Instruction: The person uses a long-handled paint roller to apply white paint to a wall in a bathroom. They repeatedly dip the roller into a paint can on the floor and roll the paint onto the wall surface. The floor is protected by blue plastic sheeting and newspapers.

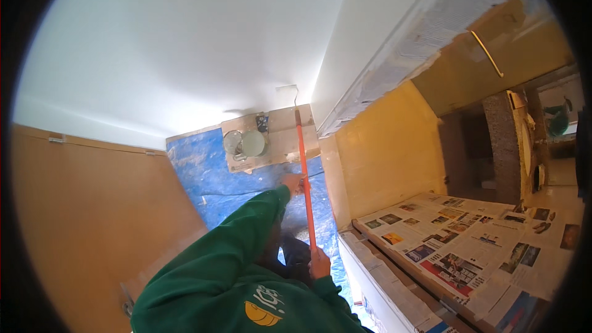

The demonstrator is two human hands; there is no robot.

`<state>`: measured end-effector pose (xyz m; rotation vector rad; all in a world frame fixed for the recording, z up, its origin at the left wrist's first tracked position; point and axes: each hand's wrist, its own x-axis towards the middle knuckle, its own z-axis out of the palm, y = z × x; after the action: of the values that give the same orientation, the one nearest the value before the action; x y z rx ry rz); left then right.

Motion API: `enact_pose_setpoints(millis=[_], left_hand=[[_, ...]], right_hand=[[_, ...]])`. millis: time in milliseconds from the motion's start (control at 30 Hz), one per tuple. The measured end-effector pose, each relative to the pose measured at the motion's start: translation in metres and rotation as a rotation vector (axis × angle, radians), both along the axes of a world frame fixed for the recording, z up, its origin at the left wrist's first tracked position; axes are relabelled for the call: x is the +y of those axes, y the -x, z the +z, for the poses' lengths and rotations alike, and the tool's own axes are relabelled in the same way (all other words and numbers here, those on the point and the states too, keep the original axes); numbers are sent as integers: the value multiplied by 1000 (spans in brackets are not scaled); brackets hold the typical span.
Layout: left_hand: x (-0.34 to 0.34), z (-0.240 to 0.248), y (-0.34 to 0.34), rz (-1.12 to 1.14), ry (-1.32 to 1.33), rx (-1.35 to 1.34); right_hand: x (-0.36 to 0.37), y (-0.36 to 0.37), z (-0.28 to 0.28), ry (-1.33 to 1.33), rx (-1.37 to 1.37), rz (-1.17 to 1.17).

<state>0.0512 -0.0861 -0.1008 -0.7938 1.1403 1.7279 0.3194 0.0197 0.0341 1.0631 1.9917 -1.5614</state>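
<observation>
Both of my hands are wrapped round a long orange extension pole point(302, 145). My left hand point(295, 184) grips it at mid-length, with the arm in a green sleeve stretched forward. Lower down, close to my body, my right hand point(319, 263) is closed round the near end. At the far end of the pole a paint roller point(287, 88) with a thin wire frame meets the white wall point(203, 43), near the corner. Its cover is pale and hard to tell from the wall.
Flattened cardboard point(280, 145) on the blue tarp point(209, 176) bears a round pale-green container point(253, 143) and a clear one point(232, 142). On the left is a brown wooden door point(92, 209). A newspaper-covered surface point(456, 234) lies right, below a paper-masked edge point(394, 68).
</observation>
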Motion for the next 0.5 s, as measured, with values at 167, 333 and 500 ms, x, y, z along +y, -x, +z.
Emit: enact_pose_setpoints(millis=[167, 333, 500], left_hand=[[-2, 75, 4, -60, 24, 146], [2, 148, -22, -157, 54, 387], [6, 222, -41, -141, 181, 697]], right_hand=[[-4, -44, 58, -1, 130, -8], [2, -81, 93, -37, 183, 30], [3, -97, 118, -36, 299, 4]])
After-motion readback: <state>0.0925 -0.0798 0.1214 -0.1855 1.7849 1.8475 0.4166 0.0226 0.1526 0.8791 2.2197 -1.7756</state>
